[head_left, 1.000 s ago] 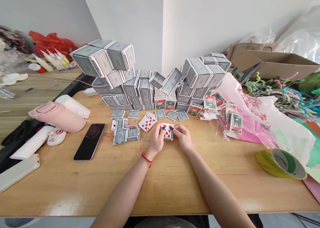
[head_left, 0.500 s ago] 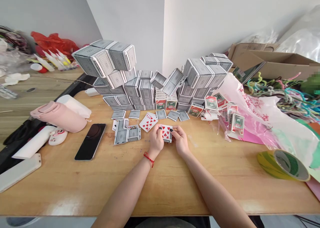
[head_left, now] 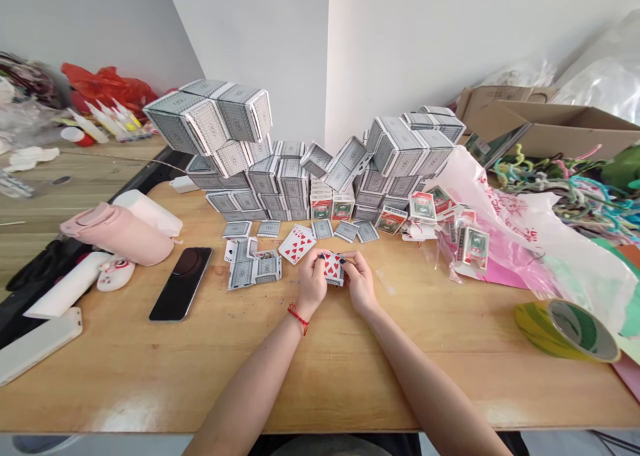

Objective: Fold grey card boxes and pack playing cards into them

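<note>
Between my two hands is a playing card with red hearts facing up; a strip of patterned card back shows at its lower edge. My left hand pinches its left side, and my right hand is closed on its right side. Just beyond my left hand lies a fan of red-suited cards. Left of that sits a partly folded group of grey-backed cards. Several grey-backed cards lie in a row in front of stacked blocks built from folded cards.
A phone, pink bottle and white mouse lie on the left. To the right are boxed card decks, a pink-white plastic bag and a yellow-green tape roll. A cardboard box stands behind pipe cleaners.
The fingers of my right hand have shifted slightly inward on the hearts card, and more of the patterned strip shows at its lower edge. Everything else stays in place.
</note>
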Tool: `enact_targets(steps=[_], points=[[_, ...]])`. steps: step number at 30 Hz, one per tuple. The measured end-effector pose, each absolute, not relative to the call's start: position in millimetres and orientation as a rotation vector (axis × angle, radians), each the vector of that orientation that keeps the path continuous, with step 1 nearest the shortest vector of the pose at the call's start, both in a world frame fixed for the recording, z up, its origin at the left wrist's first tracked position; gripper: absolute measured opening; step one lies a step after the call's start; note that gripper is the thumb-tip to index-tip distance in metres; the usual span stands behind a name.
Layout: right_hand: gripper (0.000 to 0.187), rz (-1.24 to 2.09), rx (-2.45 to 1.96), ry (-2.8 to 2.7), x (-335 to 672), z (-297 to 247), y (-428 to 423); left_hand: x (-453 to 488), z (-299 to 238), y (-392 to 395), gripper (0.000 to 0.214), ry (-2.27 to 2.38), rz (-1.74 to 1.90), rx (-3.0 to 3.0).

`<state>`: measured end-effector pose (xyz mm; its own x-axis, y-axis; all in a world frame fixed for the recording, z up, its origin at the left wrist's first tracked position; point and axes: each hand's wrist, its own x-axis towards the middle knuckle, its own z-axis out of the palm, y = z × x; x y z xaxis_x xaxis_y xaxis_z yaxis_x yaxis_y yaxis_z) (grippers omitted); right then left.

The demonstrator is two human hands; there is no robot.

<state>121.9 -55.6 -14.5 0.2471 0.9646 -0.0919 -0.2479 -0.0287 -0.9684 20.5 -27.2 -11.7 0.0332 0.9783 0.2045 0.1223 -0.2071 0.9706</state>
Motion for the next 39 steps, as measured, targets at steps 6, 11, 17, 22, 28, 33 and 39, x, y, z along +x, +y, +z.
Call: enact_targets(steps=[6,11,17,22,28,33,39], points=[[0.01,1.157,-1.218,-0.814,123,-19,-54,20,-10,-27,0.021,1.152,1.308,1.506],[0.008,1.196,-1.196,-0.777,124,-21,-53,19,-9,-28,0.019,1.149,1.324,1.484],[0.012,1.435,-1.02,-0.68,128,-15,-53,15,-5,-31,0.02,1.088,1.303,1.521],[0.026,1.62,-0.973,-0.616,132,-14,-50,11,0,-31,0.023,1.06,1.273,1.578],[0.026,1.837,-0.864,-0.678,144,-16,-51,10,-4,-30,0.029,1.045,1.25,1.575],[0.025,1.728,-0.891,-0.703,142,-19,-50,14,-7,-26,0.031,1.195,1.268,1.551],[0.028,1.477,-0.984,-0.744,135,-23,-49,13,-10,-17,0.028,1.328,1.286,1.35]])
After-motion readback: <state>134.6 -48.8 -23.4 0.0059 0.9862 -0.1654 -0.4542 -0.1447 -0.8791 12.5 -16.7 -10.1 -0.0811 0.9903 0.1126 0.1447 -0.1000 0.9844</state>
